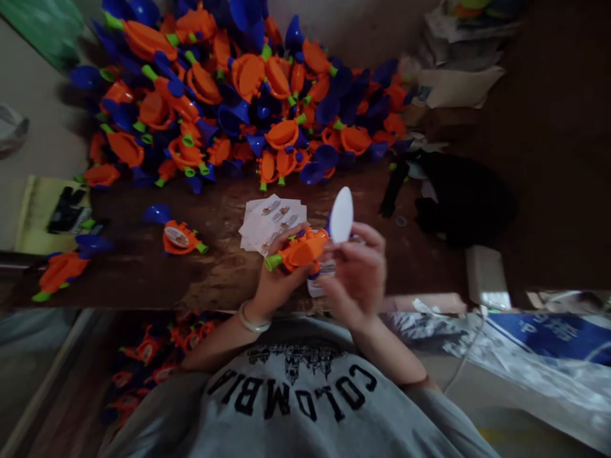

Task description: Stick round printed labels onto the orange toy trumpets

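My left hand (pixel 274 283) is wrapped round an orange toy trumpet (pixel 305 249) with a green mouthpiece pointing left. Between the fingers of my right hand (pixel 358 273) stands a white oval sticker (pixel 342 215), held upright just right of the trumpet. No print shows on the side of it facing me. Printed sticker sheets (pixel 274 219) lie fanned out behind my left hand. More printed paper is partly hidden beneath my hands. On the left of the table, another toy trumpet (pixel 184 238) carries an oval label on its orange body.
A big heap of toy trumpets (pixel 248 83) fills the back of the table. One more trumpet (pixel 62 270) lies at the far left by a yellow pad (pixel 33 213). Black cloth (pixel 465 197) and stacked papers (pixel 458 86) are on the right. Labelled trumpets (pixel 147 350) sit below the table edge.
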